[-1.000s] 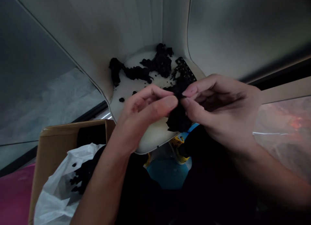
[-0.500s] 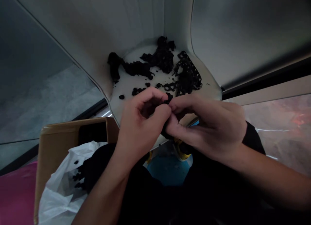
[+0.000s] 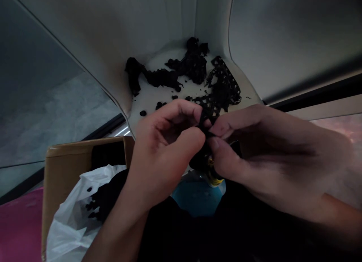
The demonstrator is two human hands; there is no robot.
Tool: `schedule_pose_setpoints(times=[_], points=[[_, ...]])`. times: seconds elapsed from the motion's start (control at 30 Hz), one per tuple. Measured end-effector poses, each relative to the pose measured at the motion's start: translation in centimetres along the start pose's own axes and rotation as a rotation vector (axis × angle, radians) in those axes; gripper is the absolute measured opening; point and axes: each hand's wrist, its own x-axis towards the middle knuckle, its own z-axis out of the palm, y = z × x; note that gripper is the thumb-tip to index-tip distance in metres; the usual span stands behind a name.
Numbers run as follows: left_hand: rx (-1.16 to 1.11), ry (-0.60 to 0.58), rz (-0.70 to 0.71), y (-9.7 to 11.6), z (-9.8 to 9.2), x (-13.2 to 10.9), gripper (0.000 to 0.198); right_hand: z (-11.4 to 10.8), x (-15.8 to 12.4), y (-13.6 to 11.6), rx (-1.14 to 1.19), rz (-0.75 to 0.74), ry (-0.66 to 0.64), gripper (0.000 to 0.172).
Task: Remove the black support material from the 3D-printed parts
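Both my hands pinch a dark, crumbly black piece (image 3: 201,161) in front of the front edge of a white curved seat shell (image 3: 149,103). My left hand (image 3: 164,148) and my right hand (image 3: 263,156) meet at it, fingertips nearly touching, and partly hide it. Just beyond my fingers, a black lattice-like strip (image 3: 223,89) lies on the seat and seems to run toward the pinch. Further back sit torn black clumps (image 3: 188,65), with a longer one (image 3: 154,77) at the left. Small black crumbs (image 3: 160,105) are scattered nearby.
To the lower left stands an open cardboard box (image 3: 66,167) lined with a white plastic bag (image 3: 66,220) holding black material. A pink surface (image 3: 19,228) lies beyond it. Below the seat are a blue round object (image 3: 196,198) and a yellow item (image 3: 215,181).
My hands have come closer together around the black piece. The lattice strip on the seat now shows more fully, with more crumbs beside it. My right hand appears larger and nearer.
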Motion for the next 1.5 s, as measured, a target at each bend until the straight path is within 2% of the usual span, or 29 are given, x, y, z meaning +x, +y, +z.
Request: schedule_pose_setpoints(times=[0.1, 0.23, 0.37, 0.6, 0.9, 0.97, 1.03, 1.13, 1.23, 1.37, 1.5], points=[[-0.087, -0.093, -0.029, 0.1, -0.4, 0.0, 0.020, -0.1, -0.2, 0.0, 0.075, 0.050, 0.005, 0.017], [-0.142, -0.195, -0.066, 0.3, -0.5, 0.0, 0.016, -0.3, -0.5, 0.0, 0.187, 0.130, -0.006, 0.015], [-0.152, -0.272, -0.091, 0.5, -0.6, 0.3, 0.020, -0.4, -0.4, -0.2, 0.115, 0.111, 0.001, 0.017], [-0.093, -0.249, -0.083, 0.4, -0.5, 0.5, 0.016, -0.5, -0.3, -0.2, 0.110, 0.076, -0.029, 0.018], [-0.044, -0.280, -0.118, 0.5, -0.8, 0.2, 0.014, -0.8, -0.2, 0.4, 0.144, 0.074, -0.054, 0.020], [0.034, -0.292, -0.127, 0.5, -1.1, 0.3, 0.012, -0.9, 0.1, 0.8, 0.182, 0.089, -0.101, 0.021], [0.135, -0.285, -0.122, 0.3, -1.2, 0.4, 0.011, -1.0, 0.6, 1.2, 0.213, 0.129, -0.211, 0.020], [0.258, -0.212, -0.075, -0.3, -1.2, 0.5, 0.011, -1.4, 1.3, 1.9, 0.198, 0.186, -0.379, 0.016], [0.354, -0.140, 0.006, -1.0, -1.1, 0.3, 0.017, -1.7, 1.6, 2.3, 0.154, 0.193, -0.484, 0.005], [0.453, -0.034, 0.193, -1.7, -1.1, -0.1, 0.022, -1.9, 1.6, 2.7, 0.101, 0.137, -0.504, 0.020], [0.606, -0.030, 0.398, -1.9, -1.1, -0.4, 0.022, -1.5, 1.6, 3.1, 0.123, 0.129, -0.502, 0.028]])
